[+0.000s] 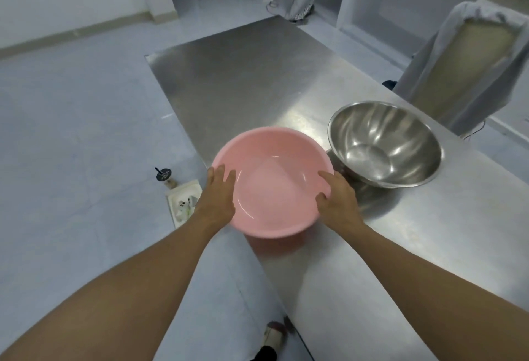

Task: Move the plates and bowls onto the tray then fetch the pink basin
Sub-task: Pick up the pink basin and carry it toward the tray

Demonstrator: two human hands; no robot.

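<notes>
A round pink basin (273,181), mouth up and tipped slightly toward the camera, sits at the tabletop's (243,74) near-left edge, partly overhanging the floor. The left hand (219,193) and right hand (337,199) grip its opposite rims, fingers inside. Just right stands a steel bowl (385,143), upright, apparently touching it.

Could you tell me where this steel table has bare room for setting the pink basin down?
Bare steel table stretches beyond the pink basin to the far edge. The right side is crowded by the steel bowl.
</notes>
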